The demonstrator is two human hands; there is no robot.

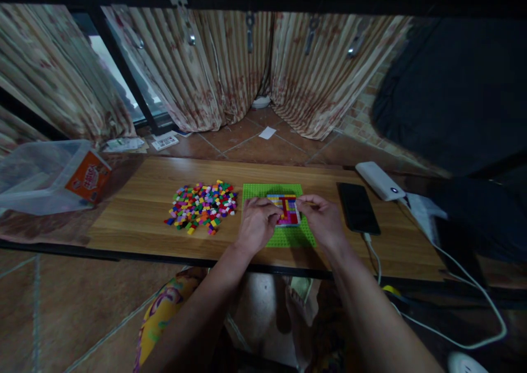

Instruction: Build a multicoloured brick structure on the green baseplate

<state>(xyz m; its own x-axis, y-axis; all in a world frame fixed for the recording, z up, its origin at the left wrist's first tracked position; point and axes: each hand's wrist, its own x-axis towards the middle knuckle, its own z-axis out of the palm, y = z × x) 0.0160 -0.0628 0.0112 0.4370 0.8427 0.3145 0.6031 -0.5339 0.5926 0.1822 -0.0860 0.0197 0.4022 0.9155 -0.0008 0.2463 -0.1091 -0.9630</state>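
Your left hand (257, 222) and right hand (323, 216), fingers curled, press on the multicoloured brick panel (285, 208) atop the green plastic baseplate (288, 236), frame centre; loose coloured bricks (202, 205) lie left on the wooden tabletop (135, 208).

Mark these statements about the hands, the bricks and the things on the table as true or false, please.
1. Both hands, left hand and right hand, are at the small brick build on the green baseplate. True.
2. The pile of loose bricks lies to the right of the baseplate. False: it lies to its left.
3. A black phone lies on the wooden table, right of the baseplate. True.
4. The white power bank lies on top of the phone. False: it lies beside it, apart.
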